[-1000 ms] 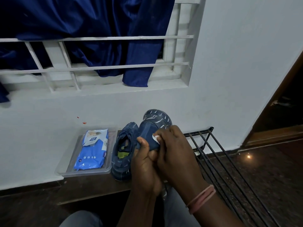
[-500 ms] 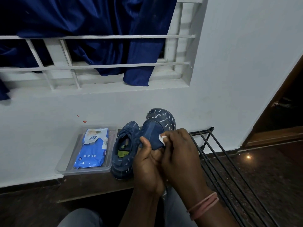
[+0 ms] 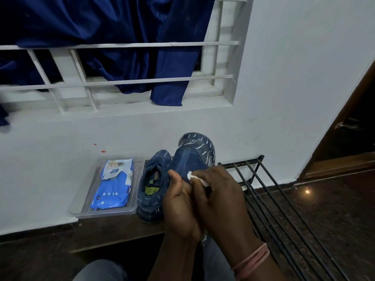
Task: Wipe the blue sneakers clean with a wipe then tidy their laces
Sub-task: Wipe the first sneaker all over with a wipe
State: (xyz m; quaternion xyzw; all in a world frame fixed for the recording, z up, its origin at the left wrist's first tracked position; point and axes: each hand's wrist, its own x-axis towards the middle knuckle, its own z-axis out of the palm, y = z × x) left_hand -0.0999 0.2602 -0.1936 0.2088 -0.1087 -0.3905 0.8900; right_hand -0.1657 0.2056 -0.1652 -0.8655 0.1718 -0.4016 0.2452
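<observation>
Raised blue sneaker [image 3: 192,159], knit upper ribbed and matte, dark sole streaked with pale dashes and turned toward the far wall, gripped from below by the left hand [image 3: 179,207], thumb curled up against its side. Small crumpled white wipe [image 3: 191,176] pinched in the right hand [image 3: 218,201] and pressed to the fabric near the heel end. Thin pink bands [image 3: 251,262] around the right wrist. Second blue sneaker [image 3: 153,183] resting on the dark wooden surface [image 3: 113,226], just left of the held one, opening upward, laces loose, a yellow-green insole patch showing inside. Further left, touching or nearly touching that shoe, a shallow clear plastic tray [image 3: 81,209] holding a glossy blue soft pack of wipes [image 3: 113,187], crinkled and flat. To the right, a black metal rack [image 3: 269,191] of thin round bars over polished dark stone floor. Behind, a smooth white wall, white window bars and draped deep blue curtain [image 3: 113,37] with a velvety sheen.
</observation>
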